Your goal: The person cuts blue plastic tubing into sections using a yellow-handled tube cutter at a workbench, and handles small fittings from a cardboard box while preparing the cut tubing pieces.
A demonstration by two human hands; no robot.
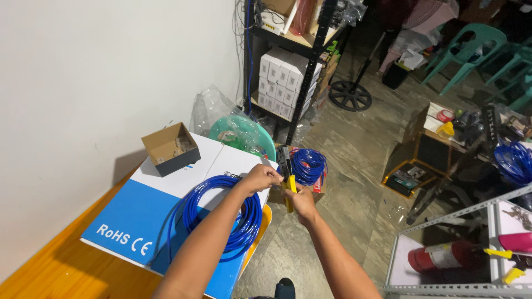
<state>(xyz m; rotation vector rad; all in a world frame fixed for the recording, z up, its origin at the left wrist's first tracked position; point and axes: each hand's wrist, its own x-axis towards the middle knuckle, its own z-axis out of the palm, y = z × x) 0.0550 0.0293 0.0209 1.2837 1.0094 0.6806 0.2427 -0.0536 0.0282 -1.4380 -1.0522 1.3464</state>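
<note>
Left hand (261,176) closed, fingers curled and pinching the end of a blue cable, just beside the tool. Right hand (301,200) wrapped around the yellow handles of a crimper (288,180), fingers pressed together in a fist; black head of the tool pointing up, touching or almost touching the left fingertips. Exact meeting point of cable end and tool head too small to tell.

Blue cable coil (230,213) lying on a blue and white box (166,210), partly under the left forearm, hanging a little over the box's right edge. Box resting on a wooden table (61,271) against a white wall. Small open carton (170,148) on the far corner of the box, well apart from the hands.

Just beyond the hands, a second blue coil (308,165) in a low box on the floor. Green basin (244,135) with clear plastic behind it, near a black shelf (302,61) stacked with white boxes. Red extinguisher (440,257) lying on a metal rack at lower right. Third blue coil (512,160) at far right, green chairs (471,50) beyond.
</note>
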